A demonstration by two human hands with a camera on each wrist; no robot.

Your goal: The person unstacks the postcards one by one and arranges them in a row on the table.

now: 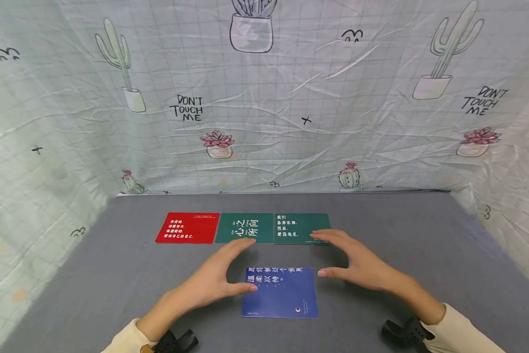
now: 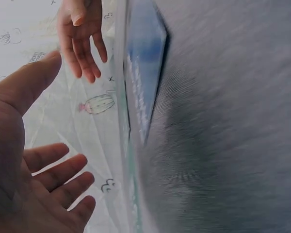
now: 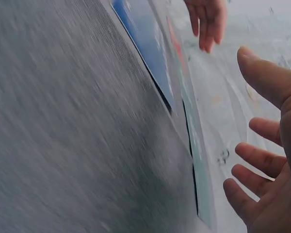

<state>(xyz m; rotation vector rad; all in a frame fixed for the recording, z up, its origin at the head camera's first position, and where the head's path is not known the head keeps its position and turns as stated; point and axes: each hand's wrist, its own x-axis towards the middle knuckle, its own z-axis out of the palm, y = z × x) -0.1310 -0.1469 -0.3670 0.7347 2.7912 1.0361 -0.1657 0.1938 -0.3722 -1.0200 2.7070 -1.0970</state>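
A blue card [image 1: 282, 299] with white writing and a small moon lies flat on the grey table, between my two hands. My left hand [image 1: 215, 274] hovers at its left side, fingers extended and thumb overlapping the card's left edge in the head view. Over on the right, my right hand [image 1: 357, 260] is held with fingers spread, the thumb just off the card's right edge. Both wrist views show the palms holding nothing. Behind the blue card a row runs side by side: a red card [image 1: 188, 228], a green card [image 1: 229, 228] and another green card [image 1: 299, 223], partly covered by my right fingertips.
The grey table [image 1: 92, 274] reaches back to a pale cloth [image 1: 264, 98] printed with cacti and lettering. This cloth also hangs along the left and right sides. Black wrist cameras [image 1: 407, 333] sit at both cream sleeves.
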